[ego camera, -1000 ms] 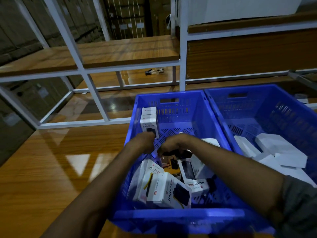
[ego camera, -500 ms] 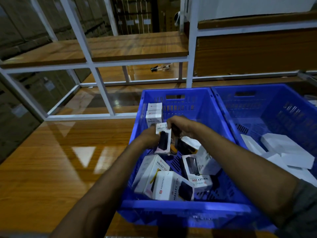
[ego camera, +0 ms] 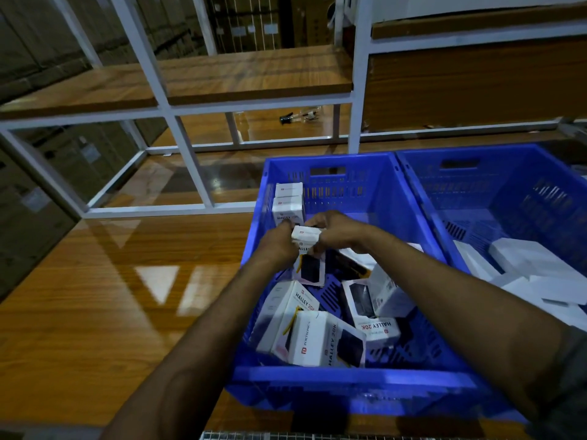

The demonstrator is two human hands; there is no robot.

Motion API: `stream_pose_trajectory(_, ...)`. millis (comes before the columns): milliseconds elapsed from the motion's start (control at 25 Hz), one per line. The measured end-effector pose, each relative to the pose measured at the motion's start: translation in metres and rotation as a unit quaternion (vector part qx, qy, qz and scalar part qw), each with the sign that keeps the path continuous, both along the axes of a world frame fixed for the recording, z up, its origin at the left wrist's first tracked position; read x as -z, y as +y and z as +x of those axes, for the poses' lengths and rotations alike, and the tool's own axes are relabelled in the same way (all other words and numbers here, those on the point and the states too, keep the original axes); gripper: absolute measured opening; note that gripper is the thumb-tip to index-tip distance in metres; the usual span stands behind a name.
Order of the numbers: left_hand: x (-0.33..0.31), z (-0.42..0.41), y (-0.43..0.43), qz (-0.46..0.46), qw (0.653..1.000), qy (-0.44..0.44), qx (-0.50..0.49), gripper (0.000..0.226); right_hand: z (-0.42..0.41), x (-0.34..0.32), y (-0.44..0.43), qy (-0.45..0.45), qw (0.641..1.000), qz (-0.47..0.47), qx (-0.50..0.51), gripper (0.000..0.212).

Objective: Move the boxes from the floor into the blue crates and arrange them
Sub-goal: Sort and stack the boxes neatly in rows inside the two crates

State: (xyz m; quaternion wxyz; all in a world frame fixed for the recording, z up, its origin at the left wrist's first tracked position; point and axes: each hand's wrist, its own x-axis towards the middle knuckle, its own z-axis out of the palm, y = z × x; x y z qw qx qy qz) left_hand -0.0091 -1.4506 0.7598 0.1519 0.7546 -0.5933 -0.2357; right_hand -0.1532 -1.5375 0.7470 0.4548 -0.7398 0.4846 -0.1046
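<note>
White box [ego camera: 309,265] upright, top pinched between curled fingers of left hand [ego camera: 279,247] and right hand [ego camera: 341,233]. Standing boxes [ego camera: 287,201] just beyond left fingertips. Loose boxes [ego camera: 324,339] below, inside left blue crate [ego camera: 365,192].

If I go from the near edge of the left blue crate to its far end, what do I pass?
Near rim → loose Halley boxes → held box, gripped by left hand and right hand → two standing boxes → far wall
</note>
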Motion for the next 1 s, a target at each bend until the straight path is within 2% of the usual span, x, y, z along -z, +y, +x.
stream_pose_trajectory(120, 0.003, -0.003, 0.005, -0.025, 0.996, -0.087, 0.025, 0.041, 0.008, 0.007, -0.002, 0.036, 0.996, -0.076, 0.007, 0.050)
stream_pose_trajectory(280, -0.001, -0.003, 0.008, -0.068, 0.989, -0.131, 0.031, 0.043, 0.024, 0.009, -0.008, 0.025, 0.991, -0.133, 0.010, 0.056)
stream_pose_trajectory(440, -0.008, -0.006, 0.000, -0.049, 0.988, -0.142, 0.026, 0.054, 0.044, 0.016, -0.017, -0.018, 0.979, -0.196, 0.061, 0.039)
stream_pose_trajectory(600, -0.014, -0.007, -0.007, -0.022, 0.987, -0.157, 0.030, 0.046, 0.049, 0.019, -0.028, 0.044, 0.982, -0.177, 0.055, 0.043)
stream_pose_trajectory(720, -0.012, -0.007, -0.012, 0.003, 0.983, -0.178, 0.036, 0.050, 0.054, 0.015, -0.022, -0.017, 0.975, -0.156, 0.156, 0.034)
stream_pose_trajectory(760, -0.011, -0.007, -0.014, 0.015, 0.982, -0.186, 0.038, 0.052, 0.058, 0.013, -0.019, -0.005, 0.966, -0.170, 0.193, 0.038)
stream_pose_trajectory(840, -0.007, -0.006, -0.016, 0.038, 0.977, -0.204, 0.048, 0.050, 0.064, 0.017, -0.021, 0.025, 0.958, -0.117, 0.259, 0.045)
stream_pose_trajectory(880, -0.005, -0.005, -0.017, 0.045, 0.975, -0.211, 0.055, 0.047, 0.065, 0.020, -0.022, 0.067, 0.959, -0.096, 0.257, 0.045)
stream_pose_trajectory(1000, -0.003, -0.007, -0.015, 0.039, 0.974, -0.215, 0.056, 0.044, 0.066, 0.015, -0.016, 0.190, 0.966, -0.096, 0.146, 0.036)
